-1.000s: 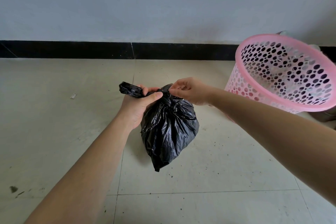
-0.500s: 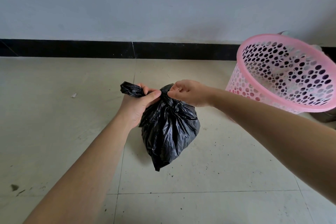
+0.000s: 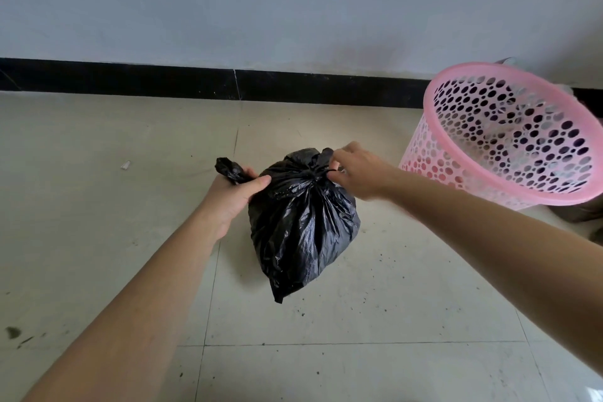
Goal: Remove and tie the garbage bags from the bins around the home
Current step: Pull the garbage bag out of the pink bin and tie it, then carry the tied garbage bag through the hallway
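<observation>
One black garbage bag [image 3: 301, 225] hangs between two hands: left hand [image 3: 232, 194] and right hand [image 3: 357, 173] each grip a twisted end, seemingly knotted; one pink bin [image 3: 509, 137] stands nearby.

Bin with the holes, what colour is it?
The bin is pink, dotted with round holes, seen in the head view.

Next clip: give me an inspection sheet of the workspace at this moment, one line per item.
Surface: pale tiled floor, dusty with dark specks.
Job's things: black plastic garbage bag, neck knotted, outside the pink perforated plastic bin on its right.
Clutter: small white scrap, dark stain on the floor.
Hands: left hand grips one bag end; right hand pinches the other at the knot.
Cables: nothing seen.
Surroundings: grey wall, black skirting.
</observation>
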